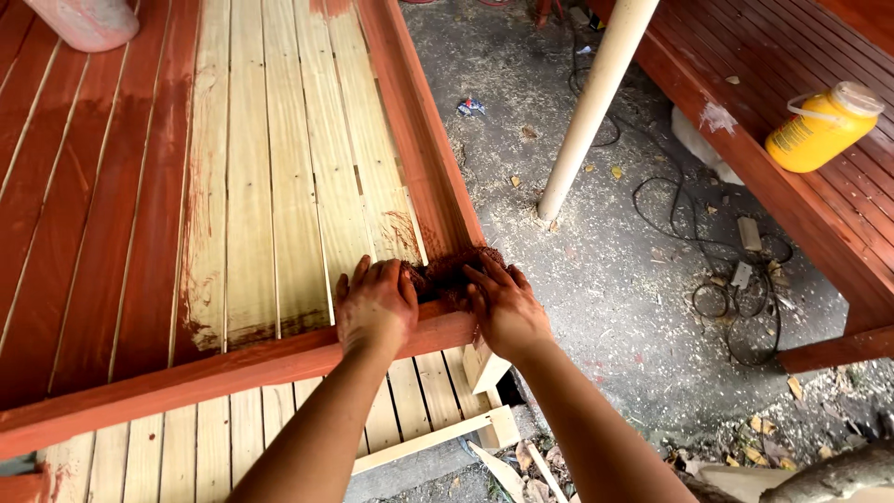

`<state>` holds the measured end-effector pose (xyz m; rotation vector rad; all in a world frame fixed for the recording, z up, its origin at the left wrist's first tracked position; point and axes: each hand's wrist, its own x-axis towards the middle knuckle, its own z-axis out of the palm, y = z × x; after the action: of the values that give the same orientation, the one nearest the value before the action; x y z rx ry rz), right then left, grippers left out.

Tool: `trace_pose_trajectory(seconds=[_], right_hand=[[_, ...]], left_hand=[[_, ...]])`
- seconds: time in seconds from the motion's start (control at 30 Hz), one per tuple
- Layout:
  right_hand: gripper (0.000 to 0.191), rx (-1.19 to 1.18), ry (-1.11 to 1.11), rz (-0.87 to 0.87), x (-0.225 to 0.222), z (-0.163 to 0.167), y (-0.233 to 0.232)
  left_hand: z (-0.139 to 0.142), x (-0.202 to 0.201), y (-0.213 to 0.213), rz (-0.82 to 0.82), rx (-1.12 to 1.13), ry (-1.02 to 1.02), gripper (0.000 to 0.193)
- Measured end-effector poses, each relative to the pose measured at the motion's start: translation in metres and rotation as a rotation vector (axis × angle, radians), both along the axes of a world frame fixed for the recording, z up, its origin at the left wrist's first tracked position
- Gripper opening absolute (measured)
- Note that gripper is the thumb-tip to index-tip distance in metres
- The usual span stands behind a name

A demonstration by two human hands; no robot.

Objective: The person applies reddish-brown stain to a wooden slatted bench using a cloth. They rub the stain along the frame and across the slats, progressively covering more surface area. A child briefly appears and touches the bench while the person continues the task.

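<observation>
Your left hand lies flat, fingers spread, on the slats at the corner of the wooden bed frame, touching the near edge of a dark, stain-soaked rag. Your right hand is likewise flat, pressing the rag from its right side; neither hand is clenched round it. The rag sits in the inner corner where the red-stained side rail meets the cross rail, on the last bare pine slats. Judgement: the staining step is in hand and roughly half done, since the slats to the left are already red-brown while the middle ones remain pale, with smears at their near ends. The next move appears to call for steady, even pressure along the grain, working the rag into the gaps between slats and into the corner joint without pooling. A yellow jug stands on the stained bench to the right, well apart from your hands. Sawdust and a cable lie on the concrete floor between.
</observation>
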<state>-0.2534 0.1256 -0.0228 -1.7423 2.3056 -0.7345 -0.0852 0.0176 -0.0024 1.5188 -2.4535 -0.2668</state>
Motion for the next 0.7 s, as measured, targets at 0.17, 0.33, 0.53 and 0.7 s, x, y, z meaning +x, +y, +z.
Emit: trace_pose_trajectory(seconds=[0.17,0.33,0.53,0.7], right_hand=[[0.045,-0.292,0.007,-0.015,0.014,-0.016,0.044],[0.043,-0.409,-0.032,-0.068,0.044,-0.018,0.082],[0.043,-0.338,0.123,-0.08,0.054,0.013,0.054],[0.051,-0.088,0.062,-0.132,0.047,0.019,0.042]], left_hand=[[0.001,0.003,0.002,-0.041,-0.027,-0.023,0.039],[0.001,0.006,0.003,-0.091,-0.079,0.059,0.035],[0.002,0.009,0.003,-0.111,-0.146,0.075,0.03],[-0.003,0.009,0.004,-0.098,-0.143,0.107,0.026]])
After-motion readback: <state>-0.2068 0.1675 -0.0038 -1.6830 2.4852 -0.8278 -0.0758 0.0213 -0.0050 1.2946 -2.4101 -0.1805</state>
